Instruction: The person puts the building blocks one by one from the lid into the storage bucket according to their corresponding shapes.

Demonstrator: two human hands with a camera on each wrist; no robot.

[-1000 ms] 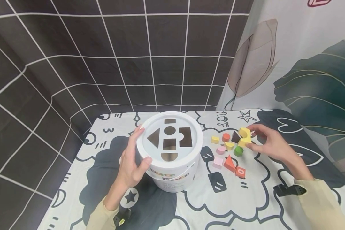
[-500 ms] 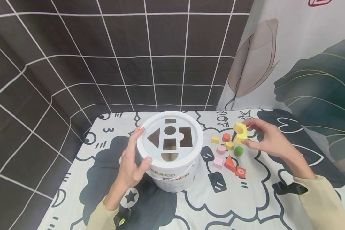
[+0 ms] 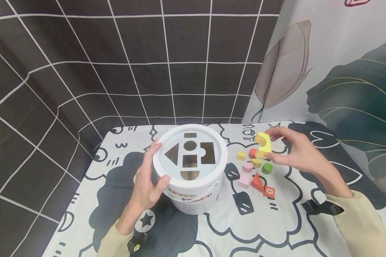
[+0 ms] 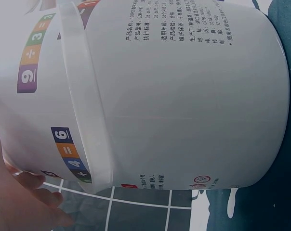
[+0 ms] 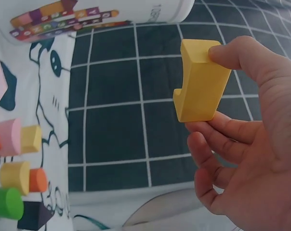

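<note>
A white bucket [image 3: 193, 203] stands upright, its lid [image 3: 209, 173] cut with several shaped holes. My left hand [image 3: 146, 185] holds the bucket's left side, fingers and thumb curved round the rim; in the left wrist view its fingers [image 4: 37, 192] reach past the wall. With thumb and fingertips, my right hand [image 3: 297, 151] pinches a yellow block [image 3: 266, 142] with a rounded notch, raised above the loose blocks. In the right wrist view that block [image 5: 203, 82] shows its long side, thumb at one end and fingers at the other.
Right of the bucket lie loose blocks: a small yellow one [image 3: 240, 156], a yellow half-round [image 3: 256, 163], two pink, among them a pink cube [image 3: 243, 181], a green cylinder [image 3: 267, 168], a red triangle [image 3: 257, 183] and a red numbered block [image 3: 269, 192]. A dark gridded cloth [image 3: 148, 71] hangs behind.
My right hand has carried the yellow notched block left and upward, toward the bucket; it now partly covers the red cylinder. The left hand and the bucket have stayed put.
</note>
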